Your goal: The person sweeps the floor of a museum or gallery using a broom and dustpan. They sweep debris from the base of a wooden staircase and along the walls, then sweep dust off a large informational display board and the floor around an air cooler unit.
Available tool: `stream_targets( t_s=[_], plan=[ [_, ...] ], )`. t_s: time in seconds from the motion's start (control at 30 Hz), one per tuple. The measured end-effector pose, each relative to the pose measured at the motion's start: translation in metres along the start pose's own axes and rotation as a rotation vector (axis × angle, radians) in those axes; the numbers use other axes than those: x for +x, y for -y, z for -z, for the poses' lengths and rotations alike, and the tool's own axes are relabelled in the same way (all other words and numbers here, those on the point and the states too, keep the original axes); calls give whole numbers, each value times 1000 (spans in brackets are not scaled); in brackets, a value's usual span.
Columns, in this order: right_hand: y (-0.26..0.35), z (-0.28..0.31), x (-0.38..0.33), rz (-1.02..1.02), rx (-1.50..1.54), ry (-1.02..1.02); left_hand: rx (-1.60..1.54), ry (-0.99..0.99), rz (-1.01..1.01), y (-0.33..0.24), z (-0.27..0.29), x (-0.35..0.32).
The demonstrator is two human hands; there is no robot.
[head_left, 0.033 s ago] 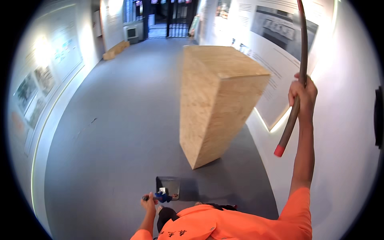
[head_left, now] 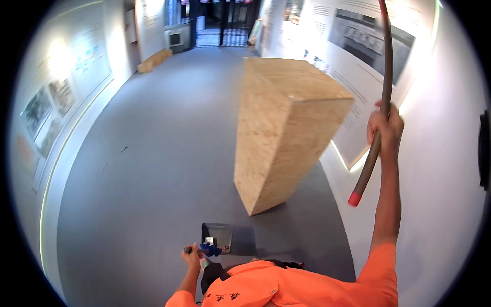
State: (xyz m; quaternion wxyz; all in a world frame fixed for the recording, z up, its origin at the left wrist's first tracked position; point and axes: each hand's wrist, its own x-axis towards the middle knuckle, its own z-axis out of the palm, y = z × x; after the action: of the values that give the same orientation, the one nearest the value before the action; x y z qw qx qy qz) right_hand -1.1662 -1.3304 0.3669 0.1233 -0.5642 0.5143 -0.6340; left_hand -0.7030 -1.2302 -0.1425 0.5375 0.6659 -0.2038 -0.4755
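In my raised right hand (head_left: 387, 130) is a long brown pole (head_left: 387, 66), gripped partway along. Its red lower end points down toward me, and the upper end runs out of the picture. Down by my left hip, my left hand (head_left: 192, 256) is closed around the dark end of an upright handle. Below it, close to my feet, is a dark long-handled dustpan (head_left: 228, 237) with small light scraps in it. A blue cloth-like bundle (head_left: 210, 249) sits between my left hand and the pan, partly covering it.
A tall wooden plinth (head_left: 276, 133) stands on the grey floor (head_left: 153, 153) ahead, slightly right. Close on my right is a white wall with display panels (head_left: 371, 43); another panelled wall (head_left: 66, 97) runs along the left. Wooden blocks (head_left: 155, 61) lie far left, near glass doors (head_left: 222, 25).
The view has shifted slightly, so the plinth appears a little farther right. My right hand and the pole's lower end sit slightly lower; both grips are unchanged.
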Motion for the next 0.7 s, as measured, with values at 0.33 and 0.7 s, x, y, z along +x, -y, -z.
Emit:
stream_targets(
  t_s=[0.33, 0.7],
  plan=[
    [-67, -91, -106, -765, 247, 327, 29, -13, -15, -85, -5, -56],
    [-263, -41, -87, -1268, 121, 890, 89, -253, -73, -136, -148, -90]
  ],
)
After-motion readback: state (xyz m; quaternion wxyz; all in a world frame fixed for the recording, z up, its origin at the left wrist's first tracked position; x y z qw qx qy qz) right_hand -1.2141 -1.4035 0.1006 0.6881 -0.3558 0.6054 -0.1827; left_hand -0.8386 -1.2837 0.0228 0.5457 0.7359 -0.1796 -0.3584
